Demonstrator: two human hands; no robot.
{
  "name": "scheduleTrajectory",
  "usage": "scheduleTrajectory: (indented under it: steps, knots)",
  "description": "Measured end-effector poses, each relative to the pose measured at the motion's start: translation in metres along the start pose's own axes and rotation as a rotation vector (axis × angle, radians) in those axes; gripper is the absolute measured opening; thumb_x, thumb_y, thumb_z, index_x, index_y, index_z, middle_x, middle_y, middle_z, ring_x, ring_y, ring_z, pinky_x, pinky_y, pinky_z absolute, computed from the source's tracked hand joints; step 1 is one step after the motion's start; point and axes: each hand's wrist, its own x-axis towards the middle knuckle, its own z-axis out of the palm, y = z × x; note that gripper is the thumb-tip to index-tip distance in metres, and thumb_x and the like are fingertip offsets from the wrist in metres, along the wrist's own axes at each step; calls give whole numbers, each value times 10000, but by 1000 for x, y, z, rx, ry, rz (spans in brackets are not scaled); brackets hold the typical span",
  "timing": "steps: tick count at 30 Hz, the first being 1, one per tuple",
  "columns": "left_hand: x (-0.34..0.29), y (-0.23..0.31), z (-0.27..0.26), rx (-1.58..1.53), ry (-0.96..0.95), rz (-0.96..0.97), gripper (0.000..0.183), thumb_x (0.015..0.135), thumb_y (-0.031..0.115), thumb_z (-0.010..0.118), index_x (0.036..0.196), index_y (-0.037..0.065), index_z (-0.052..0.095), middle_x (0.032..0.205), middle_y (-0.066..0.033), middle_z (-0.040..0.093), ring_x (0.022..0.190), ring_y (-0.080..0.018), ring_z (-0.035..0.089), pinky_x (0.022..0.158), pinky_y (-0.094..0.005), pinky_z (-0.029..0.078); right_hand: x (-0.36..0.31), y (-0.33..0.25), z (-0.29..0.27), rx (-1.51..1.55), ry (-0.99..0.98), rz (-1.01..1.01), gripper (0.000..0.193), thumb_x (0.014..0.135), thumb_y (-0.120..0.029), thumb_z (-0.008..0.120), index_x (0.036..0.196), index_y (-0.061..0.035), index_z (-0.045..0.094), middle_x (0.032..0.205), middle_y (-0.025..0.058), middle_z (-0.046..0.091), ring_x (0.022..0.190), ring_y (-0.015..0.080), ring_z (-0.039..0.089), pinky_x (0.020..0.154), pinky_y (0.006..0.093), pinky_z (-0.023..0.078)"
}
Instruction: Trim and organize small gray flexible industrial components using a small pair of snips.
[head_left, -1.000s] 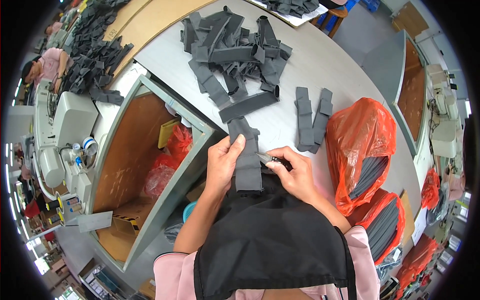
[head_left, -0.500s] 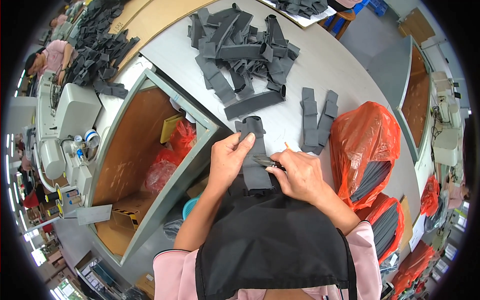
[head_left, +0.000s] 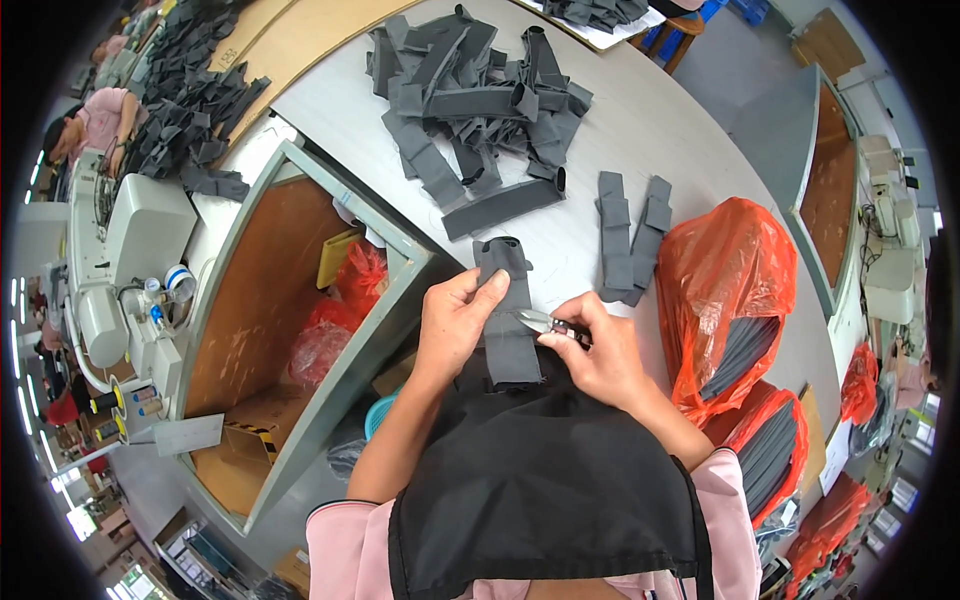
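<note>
In the head view, the left hand [head_left: 452,318] grasps a dark grey fabric strip [head_left: 513,350], its thumb pressed flat on the upper part and the other fingers partly hidden; the strip is near the worktop's close edge, its folded upper end pointing away from the person and its lower end, with loose threads, over the black apron [head_left: 550,490]; the right hand [head_left: 608,352] has its fingers closed around the dark handle of a pair of metal-bladed thread snips [head_left: 556,326]; the blade tips lie over the strip's right edge, below the left thumb, though whether they touch the cloth I cannot tell.

Beyond the hands, a tangled heap of grey fabric strips [head_left: 475,100] covers the far part of the pale worktop [head_left: 325,105]; two strips [head_left: 615,230] lie side by side, well apart from the heap; just right of them stands a red plastic bag [head_left: 730,260] with grey material showing through its opening; a second red bag [head_left: 735,432], also holding grey material, sits nearer the person; at the far left, a co-worker in pink [head_left: 103,118] bends near a white sewing machine [head_left: 150,230].
</note>
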Motion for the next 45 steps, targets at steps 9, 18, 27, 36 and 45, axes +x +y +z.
scheduleTrajectory:
  steps: [9, 18, 27, 36, 45]
  knots:
    - [3, -11, 3, 23, 5, 21, 361, 863, 259, 626, 638, 8, 496, 515, 62, 337, 519, -19, 291, 435, -238, 236, 6, -5, 2, -139, 2, -159, 242, 755, -158, 706, 856, -33, 524, 642, 89, 602, 526, 231, 596, 490, 312, 445]
    - [-5, -5, 6, -8, 41, -10, 323, 866, 254, 620, 674, 5, 542, 519, 64, 374, 523, -18, 306, 439, -238, 245, -5, -3, 10, -31, 61, -10, 259, 749, -165, 717, 874, -33, 532, 653, 97, 609, 537, 232, 598, 508, 305, 456]
    - [-2, 2, -4, -109, -38, -134, 185, 873, 177, 604, 823, 0, 582, 722, 63, 503, 655, -18, 414, 595, -195, 369, -1, 23, 4, 478, 158, 110, 236, 799, -119, 676, 942, -24, 514, 700, 15, 570, 551, 131, 535, 524, 270, 436]
    - [5, -10, -8, 249, -574, 473, 349, 611, -72, 479, 920, 24, 608, 938, -106, 566, 909, -249, 554, 820, -316, 440, 23, 33, 24, 1038, 84, 702, 143, 831, -161, 633, 882, -108, 510, 609, -94, 366, 459, -11, 302, 369, 184, 194]
    - [19, -15, 17, 329, -618, 476, 386, 716, -21, 556, 1096, 42, 546, 1107, -125, 552, 1093, -279, 506, 915, -368, 408, 33, 57, -29, 335, 252, 294, 273, 828, -149, 546, 992, 58, 616, 894, 178, 641, 767, 239, 556, 742, 346, 447]
